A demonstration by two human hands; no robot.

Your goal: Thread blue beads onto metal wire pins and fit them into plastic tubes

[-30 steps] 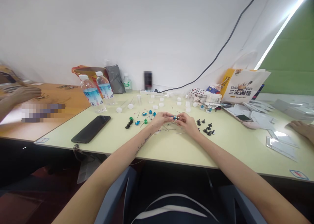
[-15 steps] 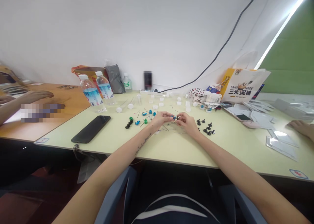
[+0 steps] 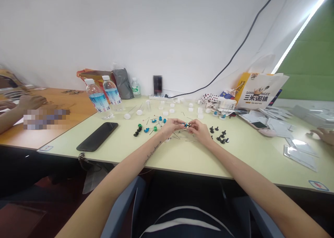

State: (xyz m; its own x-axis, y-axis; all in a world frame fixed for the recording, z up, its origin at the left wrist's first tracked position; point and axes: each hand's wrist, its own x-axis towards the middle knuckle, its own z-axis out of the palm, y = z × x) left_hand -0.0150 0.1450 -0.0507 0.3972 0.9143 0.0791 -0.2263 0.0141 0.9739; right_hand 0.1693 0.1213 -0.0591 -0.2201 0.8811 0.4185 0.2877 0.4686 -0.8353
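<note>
Across the foreground, desk [image 3: 180, 158]: pale yellow, spread beneath both forearms.
Phone [image 3: 97, 136]: dark, lying flat at left, its length slanting away toward the right.
Left hand [image 3: 170, 129]: thumb and fingers closed in a pinch on the blue side of the held piece [image 3: 186, 125].
Right hand [image 3: 199, 130]: likewise pinched, on the black side; loose black pieces [image 3: 222, 141] lie to its right.
Held piece, orientation: between both sets of fingertips, over the desk; long axis apparently left to right, blue end leftward; finer detail too small to tell.
Thin rods [image 3: 176, 137]: scattered near the hands.
</note>
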